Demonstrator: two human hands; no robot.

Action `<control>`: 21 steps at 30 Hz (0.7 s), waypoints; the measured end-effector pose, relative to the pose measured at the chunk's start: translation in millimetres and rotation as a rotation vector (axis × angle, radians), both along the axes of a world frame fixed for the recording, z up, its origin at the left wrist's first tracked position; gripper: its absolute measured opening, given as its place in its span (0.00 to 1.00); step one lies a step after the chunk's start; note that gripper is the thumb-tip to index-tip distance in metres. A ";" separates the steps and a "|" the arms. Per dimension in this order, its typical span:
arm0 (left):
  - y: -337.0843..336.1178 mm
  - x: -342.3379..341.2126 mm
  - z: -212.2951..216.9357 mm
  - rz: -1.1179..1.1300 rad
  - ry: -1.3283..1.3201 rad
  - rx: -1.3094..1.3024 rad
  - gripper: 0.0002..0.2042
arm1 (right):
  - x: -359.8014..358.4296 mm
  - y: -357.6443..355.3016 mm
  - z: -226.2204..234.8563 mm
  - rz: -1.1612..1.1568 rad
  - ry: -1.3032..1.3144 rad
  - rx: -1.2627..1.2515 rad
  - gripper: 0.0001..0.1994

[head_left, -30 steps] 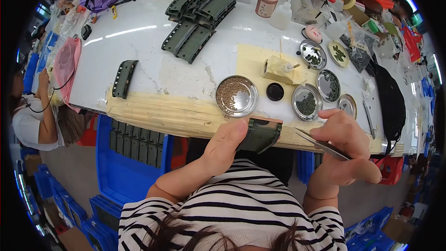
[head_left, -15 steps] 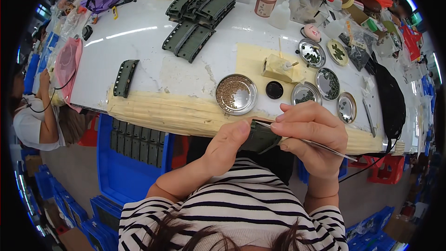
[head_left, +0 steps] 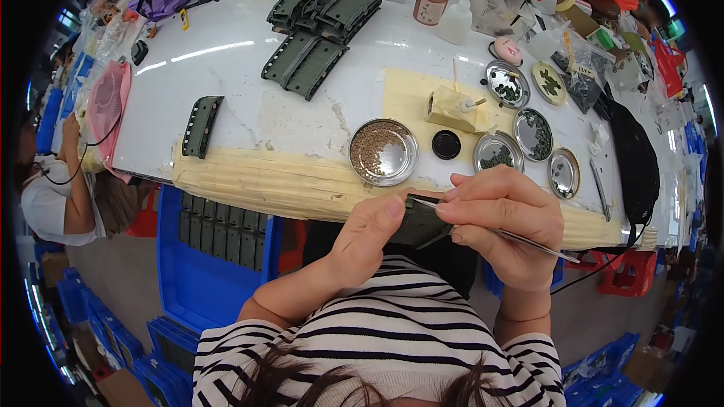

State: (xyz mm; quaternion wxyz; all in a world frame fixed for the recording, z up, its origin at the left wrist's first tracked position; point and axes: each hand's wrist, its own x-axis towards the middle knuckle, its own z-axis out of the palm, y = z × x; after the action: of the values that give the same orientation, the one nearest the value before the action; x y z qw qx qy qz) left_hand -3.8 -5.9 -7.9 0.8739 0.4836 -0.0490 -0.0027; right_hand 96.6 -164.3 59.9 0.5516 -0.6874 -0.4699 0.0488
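Light streaks (head_left: 213,50) cross the white desk (head_left: 234,79); grey floor (head_left: 584,320) lies below it, a red stool (head_left: 639,265) near its right end.

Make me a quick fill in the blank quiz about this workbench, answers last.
The slim metal tool is in the person's ____ hand.
The left hand holds a piece coloured dark ____.
The dish of tan granules lies to the ____ of the round black lid.

Missing words: right; green; left.
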 end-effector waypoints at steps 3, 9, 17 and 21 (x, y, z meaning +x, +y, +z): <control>-0.1 0.3 0.3 0.009 -0.022 0.007 0.26 | 0.9 0.5 -1.6 0.008 0.016 0.021 0.12; 2.3 3.7 7.1 0.046 0.062 0.064 0.33 | 5.7 -9.6 -3.4 -0.112 0.098 0.249 0.11; 6.0 5.5 2.9 0.103 0.092 0.061 0.35 | 6.0 -9.4 -10.7 -0.089 0.042 0.151 0.09; 5.8 5.1 3.9 0.090 0.110 0.052 0.36 | 7.0 -7.1 -10.3 -0.084 0.029 0.138 0.09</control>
State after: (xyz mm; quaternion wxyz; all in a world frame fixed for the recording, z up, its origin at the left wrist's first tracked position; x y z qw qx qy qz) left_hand 1.3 -0.1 -4.1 0.8618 0.5068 0.0210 0.0090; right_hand 103.7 -171.4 49.6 0.6061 -0.6661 -0.4347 0.0032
